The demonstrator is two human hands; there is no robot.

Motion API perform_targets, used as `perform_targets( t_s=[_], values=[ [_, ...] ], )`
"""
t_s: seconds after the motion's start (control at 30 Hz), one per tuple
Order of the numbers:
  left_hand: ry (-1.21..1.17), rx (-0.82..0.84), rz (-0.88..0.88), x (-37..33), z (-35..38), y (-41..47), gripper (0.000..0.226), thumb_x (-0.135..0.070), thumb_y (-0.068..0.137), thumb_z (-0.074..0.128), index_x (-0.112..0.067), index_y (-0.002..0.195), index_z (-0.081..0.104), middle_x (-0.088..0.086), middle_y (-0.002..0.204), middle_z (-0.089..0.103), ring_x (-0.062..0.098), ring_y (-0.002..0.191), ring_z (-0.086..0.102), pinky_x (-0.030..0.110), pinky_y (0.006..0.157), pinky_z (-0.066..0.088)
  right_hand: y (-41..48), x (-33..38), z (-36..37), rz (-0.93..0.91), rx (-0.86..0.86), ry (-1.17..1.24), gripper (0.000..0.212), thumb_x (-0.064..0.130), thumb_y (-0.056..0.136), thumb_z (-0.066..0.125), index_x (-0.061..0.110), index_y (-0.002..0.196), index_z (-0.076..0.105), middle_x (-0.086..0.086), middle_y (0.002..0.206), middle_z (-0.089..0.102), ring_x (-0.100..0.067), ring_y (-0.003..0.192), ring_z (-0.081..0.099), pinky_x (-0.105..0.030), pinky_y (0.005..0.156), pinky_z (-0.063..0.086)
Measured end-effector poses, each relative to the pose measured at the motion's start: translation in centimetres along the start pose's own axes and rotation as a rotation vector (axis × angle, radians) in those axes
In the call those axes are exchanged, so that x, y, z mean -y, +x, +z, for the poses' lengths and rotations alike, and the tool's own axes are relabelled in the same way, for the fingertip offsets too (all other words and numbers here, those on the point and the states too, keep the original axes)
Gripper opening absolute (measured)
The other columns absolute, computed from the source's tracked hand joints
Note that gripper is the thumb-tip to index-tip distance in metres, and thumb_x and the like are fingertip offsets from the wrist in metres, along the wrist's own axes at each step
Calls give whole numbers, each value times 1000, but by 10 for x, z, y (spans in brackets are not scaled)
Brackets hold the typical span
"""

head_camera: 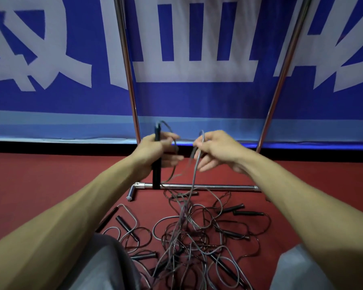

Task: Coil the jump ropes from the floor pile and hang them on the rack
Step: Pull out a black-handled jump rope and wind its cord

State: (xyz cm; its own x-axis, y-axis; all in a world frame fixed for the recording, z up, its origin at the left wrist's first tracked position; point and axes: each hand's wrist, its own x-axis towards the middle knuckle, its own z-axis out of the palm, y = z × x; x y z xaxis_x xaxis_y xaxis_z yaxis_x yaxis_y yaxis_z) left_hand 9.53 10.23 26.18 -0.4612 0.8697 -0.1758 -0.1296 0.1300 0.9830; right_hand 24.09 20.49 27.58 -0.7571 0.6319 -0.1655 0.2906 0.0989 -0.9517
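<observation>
Head view, looking down past two bare forearms. A blue banner (pixel 197 97) with large white characters fills the back; below it lies red floor (pixel 50 174). The rack (pixel 128 65) stands against the banner, two slanted metal uprights rising from a base bar (pixel 208 186) that rests on the floor just beyond the ropes. No coils show on the part of the rack in view.

The pile of jump ropes (pixel 189 233) sprawls between the person's grey-clad knees (pixel 105 262) and the base bar. Its thin cords cross over one another and black handles poke out (the tangle will likely drag on whichever rope is lifted).

The left hand (pixel 153 151) has its fingers curled round a black handle (pixel 156 170), held upright, probably as the anchor for coiling. The right hand (pixel 216 151) pinches the grey cord (pixel 194 176) between thumb and forefinger, its other fingers loosely spread, apparently to draw in slack. From there the cord drops into the pile, enmeshed with the others.
</observation>
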Motion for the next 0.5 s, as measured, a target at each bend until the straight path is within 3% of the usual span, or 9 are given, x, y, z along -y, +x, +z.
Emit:
perform_targets(
  t_s=[0.13, 0.23, 0.3, 0.4, 0.5],
  values=[
    [608, 233, 21, 13, 6, -8, 27, -8, 101, 47, -25, 95, 67, 3, 96, 64, 21, 70, 73, 33, 68, 58, -4, 20, -13, -166, -144, 289, 15, 9, 103, 41, 7, 99, 55, -9, 72, 58, -16, 42, 60, -28, 44, 54],
    [959, 323, 119, 14, 12, -8, 22, -16, 100, 50, -25, 112, 66, 7, 89, 62, 25, 77, 69, 33, 73, 57, -6, 26, -25, -228, -246, 496, 19, 9, 103, 40, 10, 93, 56, -7, 70, 56, -16, 42, 60, -24, 43, 49],
    [874, 375, 50, 17, 17, -9, 22, -18, 101, 50, -23, 118, 63, 12, 84, 52, 26, 74, 64, 36, 73, 57, -4, 26, -31, -220, -313, 636, 17, 10, 103, 41, 10, 94, 56, -6, 74, 58, -15, 44, 61, -24, 45, 50],
    [686, 449, -6, 19, 22, -11, 18, -16, 101, 49, -25, 109, 63, 10, 78, 43, 27, 71, 56, 41, 74, 54, -2, 22, -36, -165, -392, 795, 15, 10, 102, 43, 9, 93, 54, -8, 81, 62, -16, 49, 66, -23, 46, 52],
    [609, 494, 23, 19, 25, -12, 19, -18, 101, 50, -20, 107, 68, 8, 79, 47, 24, 72, 51, 33, 70, 50, -1, 17, -41, -112, -459, 902, 11, 8, 101, 45, 5, 92, 51, -13, 83, 64, -19, 50, 68, -25, 46, 53]
  ],
)
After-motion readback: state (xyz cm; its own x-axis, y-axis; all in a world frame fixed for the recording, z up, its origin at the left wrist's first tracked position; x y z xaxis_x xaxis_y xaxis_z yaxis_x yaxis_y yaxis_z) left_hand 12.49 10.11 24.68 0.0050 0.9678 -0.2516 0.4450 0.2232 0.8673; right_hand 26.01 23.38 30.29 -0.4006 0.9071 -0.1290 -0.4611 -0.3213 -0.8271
